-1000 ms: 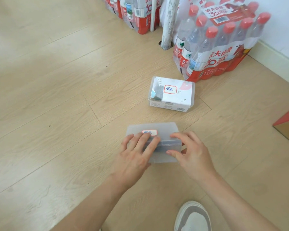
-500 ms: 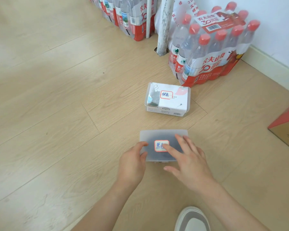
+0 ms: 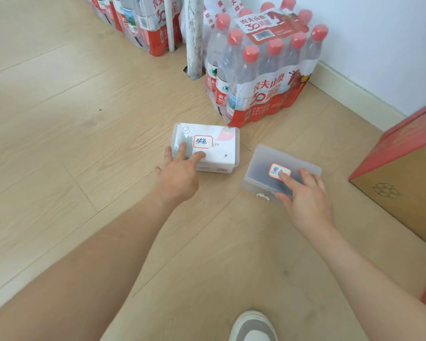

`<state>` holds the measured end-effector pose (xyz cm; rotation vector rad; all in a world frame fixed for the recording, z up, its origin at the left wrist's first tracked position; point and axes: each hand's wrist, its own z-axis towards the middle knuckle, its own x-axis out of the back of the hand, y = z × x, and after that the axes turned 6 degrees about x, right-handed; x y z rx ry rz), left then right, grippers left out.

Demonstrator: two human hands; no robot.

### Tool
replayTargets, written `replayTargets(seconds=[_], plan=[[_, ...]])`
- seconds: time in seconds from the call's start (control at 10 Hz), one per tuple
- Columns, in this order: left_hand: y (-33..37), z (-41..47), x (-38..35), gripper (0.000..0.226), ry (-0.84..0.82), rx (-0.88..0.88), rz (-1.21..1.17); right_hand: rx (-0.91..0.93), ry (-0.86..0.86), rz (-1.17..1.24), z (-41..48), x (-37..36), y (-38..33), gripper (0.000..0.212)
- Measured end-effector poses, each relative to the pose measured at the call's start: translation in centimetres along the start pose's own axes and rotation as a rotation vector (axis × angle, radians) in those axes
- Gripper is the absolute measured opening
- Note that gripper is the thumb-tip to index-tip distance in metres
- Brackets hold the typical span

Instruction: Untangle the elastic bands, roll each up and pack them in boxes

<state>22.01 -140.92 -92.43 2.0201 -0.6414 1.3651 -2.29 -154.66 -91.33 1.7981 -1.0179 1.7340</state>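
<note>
Two small translucent plastic boxes lie on the wooden floor, lids shut. The left box (image 3: 221, 143) has a white card inside and a red-edged label with blue writing. My left hand (image 3: 180, 168) rests on its near left corner with fingers stretched over the lid. The right box (image 3: 263, 166) shows something dark inside and carries a similar label. My right hand (image 3: 303, 193) lies on its near right part, fingers straight on the lid, thumb at the front edge. No loose elastic bands are visible.
Shrink-wrapped packs of water bottles (image 3: 258, 67) stand behind the boxes, with a white pole (image 3: 194, 38) between them. A red-topped cardboard carton (image 3: 403, 168) sits at the right. My grey shoe (image 3: 252, 326) shows at the bottom. A white wall and skirting (image 3: 354, 92) run at the back right.
The frosted box slid to the right under my right hand. My left hand left it and moved forward onto the box with the white card.
</note>
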Motion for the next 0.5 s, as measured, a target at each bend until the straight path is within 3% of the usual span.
replayTargets(seconds=[0.3,0.4,0.5], plan=[[-3.5,1.5,0.6,0.074,-0.044,-0.166,-0.100,0.159,0.029,0.161,3.6,-0.1,-0.7,0.051],[-2.6,1.1,1.4,0.073,-0.075,-0.124,-0.129,0.178,-0.004,0.056,3.6,0.4,-0.9,0.056],[-1.3,-1.2,2.3,0.077,-0.098,-0.052,-0.156,0.140,-0.194,-0.116,3.4,1.9,-1.3,0.067]])
